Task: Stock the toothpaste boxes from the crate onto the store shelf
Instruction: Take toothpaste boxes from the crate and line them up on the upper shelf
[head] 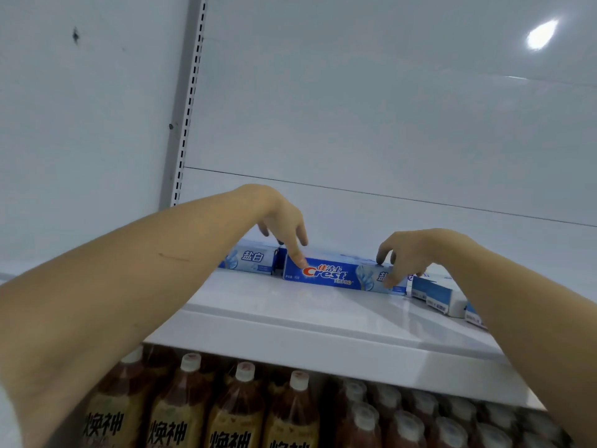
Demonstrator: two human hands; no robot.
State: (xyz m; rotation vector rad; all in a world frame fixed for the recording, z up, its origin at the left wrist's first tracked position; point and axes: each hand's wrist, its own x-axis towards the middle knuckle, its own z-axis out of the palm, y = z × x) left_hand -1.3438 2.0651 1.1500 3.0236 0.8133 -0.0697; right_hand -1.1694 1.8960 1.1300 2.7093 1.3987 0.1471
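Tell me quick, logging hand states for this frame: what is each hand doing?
Left hand: open, one fingertip touching the Crest box.
Right hand: fingers curled round the same box's right end, gripping it.

blue Crest toothpaste box (336, 274) | lying lengthwise, on edge | white shelf (290, 305) rear
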